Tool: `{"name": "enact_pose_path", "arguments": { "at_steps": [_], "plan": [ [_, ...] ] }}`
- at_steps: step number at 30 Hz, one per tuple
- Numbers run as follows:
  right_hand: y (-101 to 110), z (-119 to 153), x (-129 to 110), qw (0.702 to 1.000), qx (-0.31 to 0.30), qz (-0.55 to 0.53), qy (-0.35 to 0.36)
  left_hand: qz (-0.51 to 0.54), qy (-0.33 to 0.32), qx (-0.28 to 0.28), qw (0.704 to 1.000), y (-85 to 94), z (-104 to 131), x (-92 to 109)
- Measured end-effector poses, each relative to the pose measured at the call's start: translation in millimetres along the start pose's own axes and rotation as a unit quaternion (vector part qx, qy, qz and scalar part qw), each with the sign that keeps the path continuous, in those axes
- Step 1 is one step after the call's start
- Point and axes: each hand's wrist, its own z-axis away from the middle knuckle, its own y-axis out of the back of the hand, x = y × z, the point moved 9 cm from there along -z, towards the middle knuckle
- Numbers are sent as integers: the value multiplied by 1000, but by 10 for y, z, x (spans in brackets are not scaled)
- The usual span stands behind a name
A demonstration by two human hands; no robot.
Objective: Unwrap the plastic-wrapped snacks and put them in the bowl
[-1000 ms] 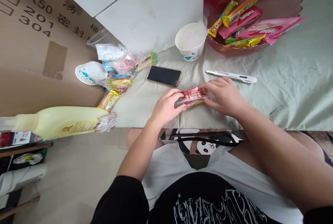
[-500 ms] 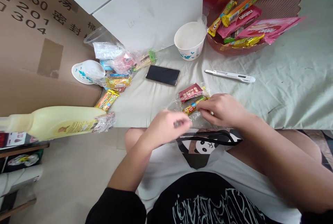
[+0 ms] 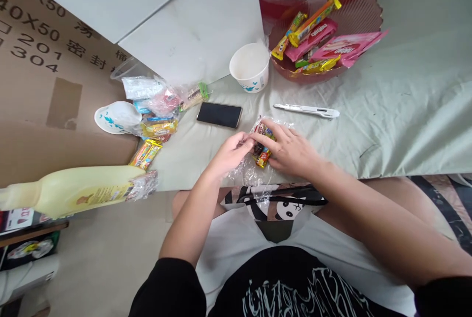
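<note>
My left hand [image 3: 233,153] is closed in a pinch at the left edge of a crumpled clear plastic film [image 3: 241,172], which it appears to grip. Two snack packets lie on that film: a dark red one [image 3: 259,132] and a yellow, colourful one [image 3: 263,158]. Over their right side rests my right hand [image 3: 291,151], fingers stretched and apart, its index finger reaching to my left fingertips. Both packets are partly covered by my fingers. A black phone [image 3: 220,115] lies beyond my left hand, and a white utility knife [image 3: 307,110] beyond my right.
A white paper cup [image 3: 250,69] stands at the back beside a ribbed pink bowl [image 3: 363,22] of wrapped snacks. Another paper cup [image 3: 117,116] lies tipped on the left near bagged snacks [image 3: 159,127]. A yellow bottle [image 3: 88,189] lies by the cloth's front left edge.
My left hand has moved up to the packets and pinched at the film. My right hand has shifted left and spread over the packets, which now sit closer together. The view has turned slightly.
</note>
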Motion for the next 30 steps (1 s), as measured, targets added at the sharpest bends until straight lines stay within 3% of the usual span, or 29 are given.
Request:
{"name": "enact_pose_path", "arguments": {
  "at_steps": [4, 8, 11, 15, 17, 19, 24, 27, 30],
  "plan": [
    [-4, -72, -12, 1000, -6, 6, 2, 122, 78, 84, 986, 155, -52, -70],
    [36, -95, -7, 1000, -7, -10, 4, 227, 152, 0, 962, 56, -60, -34],
    [45, -90, 41, 999, -4, -46, -3, 311, 203, -43, 927, -38, -23, 21],
    [106, -101, 167, 977, 43, -209, -4, 373, 203, -55, 904, -104, -30, 194],
    [222, -106, 253, 940, 108, -323, 6, 381, 180, -60, 905, -88, -70, 316],
    [316, -106, 368, 884, 164, -438, -4, 385, 161, -58, 907, -18, -121, 420],
    [175, -126, 531, 703, 145, -683, -139, 396, 122, -11, 910, 193, -218, 532],
    [145, -150, 453, 672, 124, -716, -142, 427, 96, 21, 899, 44, -233, 477],
    [90, -177, 386, 646, 112, -743, -133, 461, 92, 12, 883, -285, -230, 371]
  ]
}}
